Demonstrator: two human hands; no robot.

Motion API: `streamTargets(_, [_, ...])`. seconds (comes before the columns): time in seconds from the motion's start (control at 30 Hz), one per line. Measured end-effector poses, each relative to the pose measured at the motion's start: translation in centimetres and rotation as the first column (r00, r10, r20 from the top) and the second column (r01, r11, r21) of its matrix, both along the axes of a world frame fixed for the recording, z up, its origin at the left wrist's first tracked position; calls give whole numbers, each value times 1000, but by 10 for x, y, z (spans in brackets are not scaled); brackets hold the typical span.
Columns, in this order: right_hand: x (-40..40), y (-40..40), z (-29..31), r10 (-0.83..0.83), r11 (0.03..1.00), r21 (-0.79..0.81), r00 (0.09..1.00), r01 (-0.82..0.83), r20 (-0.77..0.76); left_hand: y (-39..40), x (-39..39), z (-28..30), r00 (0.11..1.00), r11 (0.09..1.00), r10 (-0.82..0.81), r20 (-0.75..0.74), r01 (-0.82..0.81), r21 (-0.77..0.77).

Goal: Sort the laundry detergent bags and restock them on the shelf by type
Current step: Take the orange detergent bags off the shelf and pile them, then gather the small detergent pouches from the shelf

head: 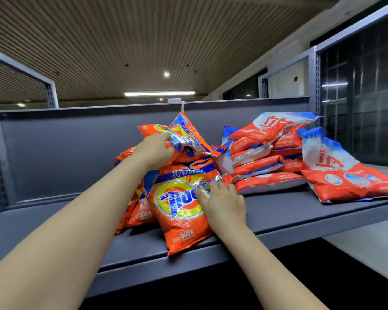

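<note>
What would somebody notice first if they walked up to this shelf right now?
Probably the heap of orange Tide detergent bags at the middle of the grey shelf, with both bare arms reaching into it. The left hand grips the top bag of the heap, while the right hand rests on the front bag. To the right sits a separate stack of red and white detergent bags.

Grey shelf (54, 222) holds orange bags (182, 211) under both hands, red & white bags (267, 162) right of them.
</note>
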State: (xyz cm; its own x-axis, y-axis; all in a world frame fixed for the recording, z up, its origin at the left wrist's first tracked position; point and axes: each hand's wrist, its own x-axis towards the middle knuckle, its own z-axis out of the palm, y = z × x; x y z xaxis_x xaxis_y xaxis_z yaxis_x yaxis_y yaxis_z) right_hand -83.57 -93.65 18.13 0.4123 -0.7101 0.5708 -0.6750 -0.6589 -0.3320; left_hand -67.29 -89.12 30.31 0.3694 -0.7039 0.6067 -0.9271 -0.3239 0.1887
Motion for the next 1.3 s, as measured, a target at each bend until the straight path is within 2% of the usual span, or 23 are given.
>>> streamTargets(0.1, [-4, 4, -4, 33, 999, 10, 999, -33, 24, 19, -6, -4, 997, 998, 55, 62, -56, 24])
streamTargets(0.3, [-15, 20, -3, 134, 990, 20, 982, -137, 130, 58, -21, -12, 985, 990, 123, 120, -113, -86])
streamTargets(0.63, [-5, 68, 7, 341, 938, -25, 904, -346, 260, 162, -19, -57, 982, 968, 177, -64, -186, -171])
streamTargets(1.03, [41, 181, -22, 546, 835, -86, 798, -543, 257, 316, 17, -120, 937, 937, 329, -115, -340, -84])
streamTargets(1.3, [93, 293, -59, 616, 763, 38, 743, -646, 263, 449, 58, -169, 900, 913, 403, -165, -408, 8])
